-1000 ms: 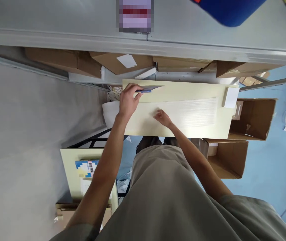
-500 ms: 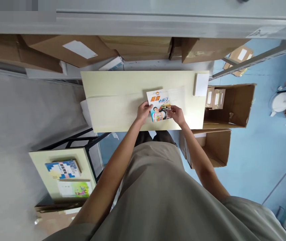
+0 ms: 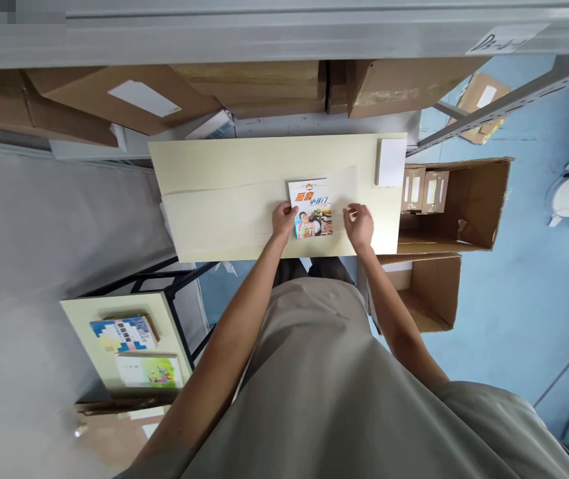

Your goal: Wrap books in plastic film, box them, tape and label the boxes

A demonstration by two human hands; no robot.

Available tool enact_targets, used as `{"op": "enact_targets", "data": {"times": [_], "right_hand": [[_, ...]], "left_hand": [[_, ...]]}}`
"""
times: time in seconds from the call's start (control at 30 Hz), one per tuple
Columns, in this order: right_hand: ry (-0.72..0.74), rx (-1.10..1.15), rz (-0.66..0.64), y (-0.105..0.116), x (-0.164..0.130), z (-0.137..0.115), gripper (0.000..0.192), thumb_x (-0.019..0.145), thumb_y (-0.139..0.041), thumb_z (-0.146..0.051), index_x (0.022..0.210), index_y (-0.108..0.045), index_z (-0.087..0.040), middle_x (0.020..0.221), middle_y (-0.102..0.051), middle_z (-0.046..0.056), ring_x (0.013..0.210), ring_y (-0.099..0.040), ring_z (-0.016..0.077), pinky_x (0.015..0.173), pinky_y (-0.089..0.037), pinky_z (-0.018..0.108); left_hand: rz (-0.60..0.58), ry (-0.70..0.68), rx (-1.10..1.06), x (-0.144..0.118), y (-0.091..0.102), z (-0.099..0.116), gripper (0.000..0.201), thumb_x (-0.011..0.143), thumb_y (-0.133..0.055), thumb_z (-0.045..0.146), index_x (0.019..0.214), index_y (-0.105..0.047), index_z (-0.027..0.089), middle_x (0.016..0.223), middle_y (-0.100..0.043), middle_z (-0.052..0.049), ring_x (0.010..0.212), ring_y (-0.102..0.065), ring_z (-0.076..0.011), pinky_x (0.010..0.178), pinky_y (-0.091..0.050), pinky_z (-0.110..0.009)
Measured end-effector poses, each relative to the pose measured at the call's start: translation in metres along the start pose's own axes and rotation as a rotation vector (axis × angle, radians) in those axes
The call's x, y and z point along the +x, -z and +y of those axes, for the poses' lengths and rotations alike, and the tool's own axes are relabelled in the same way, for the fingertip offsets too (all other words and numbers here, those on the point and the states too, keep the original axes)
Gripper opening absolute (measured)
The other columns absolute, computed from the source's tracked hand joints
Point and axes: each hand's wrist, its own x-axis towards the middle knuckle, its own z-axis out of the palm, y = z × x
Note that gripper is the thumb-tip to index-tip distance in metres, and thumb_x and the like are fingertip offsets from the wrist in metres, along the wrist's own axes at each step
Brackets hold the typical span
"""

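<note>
A book (image 3: 313,207) with a white cover, orange and blue lettering and a food picture lies on a pale sheet (image 3: 225,213) spread over the cream table (image 3: 244,156). At its left edge my left hand (image 3: 283,221) grips it, thumb on the cover and the other fingers partly hidden. My right hand (image 3: 359,226) is off the book, a short gap to its right, above the sheet's right end. Its fingers are loosely bent, with thumb and forefinger apart and nothing visible between them.
A white stack (image 3: 391,162) sits at the table's right back corner. Open cardboard boxes (image 3: 478,206) stand to the right, one holding small cartons. A side table (image 3: 82,316) at lower left bears books (image 3: 125,332). Shelved boxes (image 3: 259,90) and a metal beam (image 3: 264,36) lie ahead.
The book has come down flatter and straighter onto the sheet. My right hand has let go of its right edge and moved slightly right; my left hand keeps its hold.
</note>
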Motion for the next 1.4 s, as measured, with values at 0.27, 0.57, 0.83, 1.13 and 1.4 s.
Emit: {"op": "enact_targets", "data": {"times": [0.27,0.57,0.83,1.13,1.4], "right_hand": [[-0.224,-0.024,0.007,0.020,0.012,0.016,0.027,0.111,-0.060,-0.042,0.113,-0.074,-0.020,0.112,-0.085,0.019,0.102,-0.078,0.0327,0.097,-0.060,0.045],[-0.142,-0.001,0.039,0.032,0.000,0.011,0.026,0.111,-0.057,-0.045,0.102,-0.069,-0.024,0.107,-0.085,0.017,0.099,-0.080,0.0319,0.095,-0.061,0.044],[0.226,-0.071,-0.025,0.010,-0.030,-0.050,0.015,0.111,-0.060,-0.030,0.104,-0.071,-0.024,0.160,-0.072,0.019,0.133,-0.076,0.0331,0.110,-0.066,0.050],[0.224,-0.253,-0.326,-0.067,-0.029,-0.101,0.025,0.113,-0.051,-0.018,0.123,-0.073,-0.018,0.187,-0.048,0.018,0.139,-0.076,0.0384,0.108,-0.069,0.055],[0.264,-0.065,-0.302,-0.032,-0.016,-0.060,0.020,0.109,-0.065,-0.031,0.124,-0.077,-0.024,0.169,-0.068,0.017,0.136,-0.077,0.0336,0.117,-0.065,0.052]], "left_hand": [[-0.006,0.013,-0.102,0.002,0.000,-0.003,0.038,0.073,-0.101,0.039,0.095,-0.080,0.017,0.099,-0.086,-0.011,0.101,-0.081,-0.0297,0.092,-0.065,-0.039],[0.011,-0.042,0.012,0.001,0.000,-0.004,0.024,0.082,-0.091,0.031,0.098,-0.078,0.018,0.101,-0.086,-0.010,0.099,-0.081,-0.0275,0.094,-0.063,-0.038],[0.030,-0.106,0.237,-0.001,0.005,-0.002,0.010,0.093,-0.079,0.026,0.102,-0.078,0.021,0.105,-0.085,-0.009,0.105,-0.082,-0.0287,0.101,-0.061,-0.039],[0.090,-0.185,0.330,-0.021,-0.004,-0.003,0.022,0.095,-0.087,0.031,0.110,-0.072,0.022,0.118,-0.077,-0.013,0.114,-0.075,-0.0305,0.109,-0.058,-0.042],[0.173,-0.224,0.223,-0.026,-0.015,-0.009,0.042,0.085,-0.090,0.014,0.118,-0.068,0.024,0.126,-0.069,-0.013,0.122,-0.071,-0.0350,0.119,-0.054,-0.050]]}}
